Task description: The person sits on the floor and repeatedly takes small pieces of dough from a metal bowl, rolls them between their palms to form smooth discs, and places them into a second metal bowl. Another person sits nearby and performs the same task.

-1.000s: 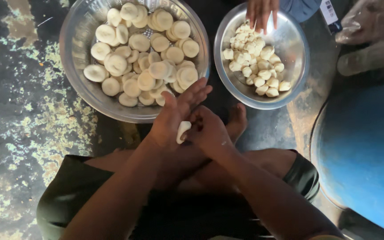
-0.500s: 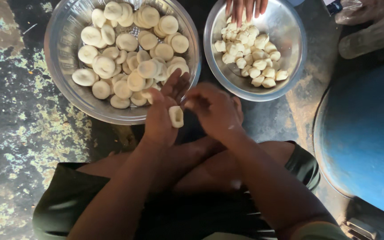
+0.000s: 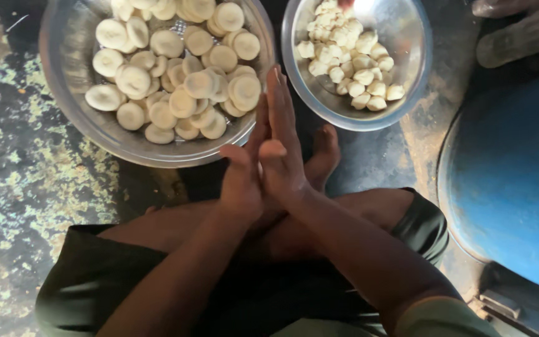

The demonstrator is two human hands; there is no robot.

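Left hand (image 3: 242, 181): flat, palm pressed against the right palm, fingers pointing to 12 o'clock.
Right hand (image 3: 280, 150): flat, pressed to the left hand, fingers straight and closed.
Grip content: palms are shut together; whether a dough piece lies between them cannot be told, as nothing shows at the edges.
Large steel bowl (image 3: 70, 100): at 11 o'clock of the hands, near the fingertips; holds many flattened dough discs (image 3: 185, 68), heaped well up the wall.
Small steel bowl (image 3: 407, 81): at 1 o'clock; holds small unpressed dough lumps (image 3: 350, 59), covering about half the bottom.
Progress, as judged: the larger share appears shaped already; roughly two dozen lumps remain.
Other hand (image 3: 519, 28): a co-worker's, at 2 o'clock, apart from both bowls.
Blue drum (image 3: 513, 181): at 3 o'clock.
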